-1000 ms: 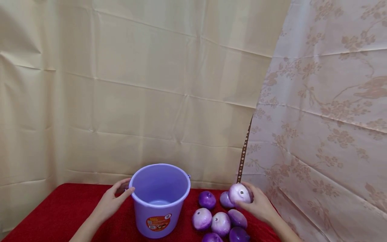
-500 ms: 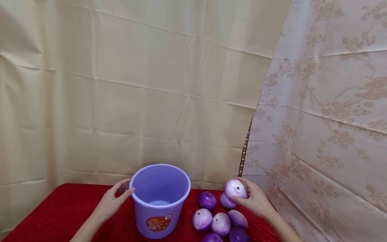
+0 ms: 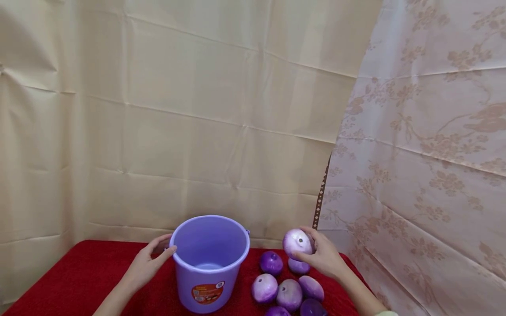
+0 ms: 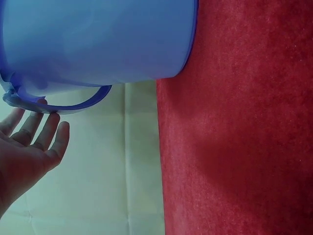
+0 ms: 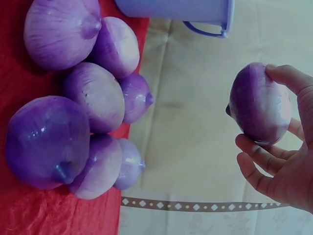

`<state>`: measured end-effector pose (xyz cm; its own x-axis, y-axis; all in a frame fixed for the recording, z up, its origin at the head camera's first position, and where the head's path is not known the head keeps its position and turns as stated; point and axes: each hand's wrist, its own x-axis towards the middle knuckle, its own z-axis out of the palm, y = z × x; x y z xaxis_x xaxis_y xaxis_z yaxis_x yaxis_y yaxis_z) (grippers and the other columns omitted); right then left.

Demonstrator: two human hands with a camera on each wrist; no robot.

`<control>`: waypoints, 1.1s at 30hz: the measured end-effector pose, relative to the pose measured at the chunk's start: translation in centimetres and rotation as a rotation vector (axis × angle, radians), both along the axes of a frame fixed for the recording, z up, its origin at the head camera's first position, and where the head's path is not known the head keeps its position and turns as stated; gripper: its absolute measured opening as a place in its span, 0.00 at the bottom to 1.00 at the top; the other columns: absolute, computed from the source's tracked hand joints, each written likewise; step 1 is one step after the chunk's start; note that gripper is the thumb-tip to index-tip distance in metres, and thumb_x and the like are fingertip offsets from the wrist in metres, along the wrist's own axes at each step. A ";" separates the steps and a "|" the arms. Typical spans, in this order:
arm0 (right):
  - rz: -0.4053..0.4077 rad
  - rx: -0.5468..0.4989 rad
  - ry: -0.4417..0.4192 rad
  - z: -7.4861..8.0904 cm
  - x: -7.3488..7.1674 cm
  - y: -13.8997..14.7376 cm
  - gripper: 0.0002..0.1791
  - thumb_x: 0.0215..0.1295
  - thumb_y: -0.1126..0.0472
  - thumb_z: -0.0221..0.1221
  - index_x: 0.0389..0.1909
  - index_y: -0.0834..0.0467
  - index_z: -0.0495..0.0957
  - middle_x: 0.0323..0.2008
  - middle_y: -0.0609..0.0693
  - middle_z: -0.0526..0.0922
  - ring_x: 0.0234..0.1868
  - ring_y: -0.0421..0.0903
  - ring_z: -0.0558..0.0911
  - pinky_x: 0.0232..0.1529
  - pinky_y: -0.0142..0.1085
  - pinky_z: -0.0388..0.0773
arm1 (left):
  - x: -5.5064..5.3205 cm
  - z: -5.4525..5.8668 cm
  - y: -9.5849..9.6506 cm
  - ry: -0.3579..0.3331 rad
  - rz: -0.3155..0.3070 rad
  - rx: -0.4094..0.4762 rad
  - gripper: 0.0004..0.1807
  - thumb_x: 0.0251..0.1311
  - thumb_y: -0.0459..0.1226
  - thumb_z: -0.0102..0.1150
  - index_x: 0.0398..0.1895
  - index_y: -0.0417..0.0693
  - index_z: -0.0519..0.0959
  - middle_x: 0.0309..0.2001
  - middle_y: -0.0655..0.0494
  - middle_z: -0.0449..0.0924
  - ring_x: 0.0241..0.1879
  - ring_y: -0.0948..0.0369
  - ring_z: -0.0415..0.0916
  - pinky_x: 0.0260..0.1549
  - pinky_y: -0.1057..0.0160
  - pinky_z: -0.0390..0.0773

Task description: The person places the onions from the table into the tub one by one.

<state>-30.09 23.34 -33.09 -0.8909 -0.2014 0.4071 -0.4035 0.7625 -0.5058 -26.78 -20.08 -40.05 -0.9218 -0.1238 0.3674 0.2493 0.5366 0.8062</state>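
A purple-and-white onion (image 3: 297,244) is in my right hand (image 3: 322,254), gripped between thumb and fingers and raised over the back of the onion group. The right wrist view shows this onion (image 5: 260,104) with its pointed tip facing away from the palm. To the left, a lilac bucket (image 3: 205,285) stands upright, its bottom inside bare. My left hand (image 3: 145,262) touches the bucket's left side, thumb tip at the rim. In the left wrist view, its loosely extended fingers (image 4: 49,129) meet the bucket's handle (image 4: 80,105); the thumb is hidden there.
Several more onions lie in a cluster right of the bucket, among them a dark purple onion (image 3: 271,262) at the back. A red cloth (image 3: 59,276) covers the table. Beige curtain (image 3: 197,131) hangs behind, and a floral curtain (image 3: 427,175) borders the right side.
My right hand has moved left and slightly up with the onion, from the right side of the cluster toward the bucket. My left hand and the bucket have stayed put.
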 end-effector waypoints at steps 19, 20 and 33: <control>0.048 0.001 0.030 0.6 -0.3 -2.0 0.40 0.45 0.47 0.70 0.60 0.58 0.70 0.54 0.55 0.77 0.55 0.53 0.75 0.49 0.44 0.73 | 0.0 0.2 0.1 0.002 -0.005 0.009 0.28 0.62 0.49 0.56 0.60 0.44 0.70 0.51 0.45 0.79 0.51 0.51 0.74 0.42 0.61 0.74; 0.049 0.003 0.031 0.6 -0.3 -2.1 0.40 0.45 0.47 0.70 0.60 0.57 0.70 0.54 0.55 0.77 0.55 0.52 0.75 0.49 0.44 0.73 | 0.0 0.2 0.1 0.002 -0.005 0.009 0.28 0.62 0.49 0.56 0.60 0.44 0.70 0.51 0.45 0.79 0.51 0.51 0.74 0.41 0.61 0.74; 0.050 0.013 0.012 0.8 -0.6 -3.3 0.40 0.44 0.45 0.70 0.60 0.53 0.70 0.50 0.55 0.78 0.50 0.50 0.75 0.43 0.40 0.73 | -0.1 0.0 0.1 -0.015 -0.001 0.019 0.27 0.61 0.49 0.56 0.60 0.45 0.70 0.51 0.45 0.79 0.50 0.52 0.74 0.41 0.61 0.74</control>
<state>-30.72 20.04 -32.30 -0.8746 -0.2507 0.4150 -0.4472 0.7479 -0.4905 -26.91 -20.02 -40.07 -0.9273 -0.1301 0.3510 0.2373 0.5209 0.8200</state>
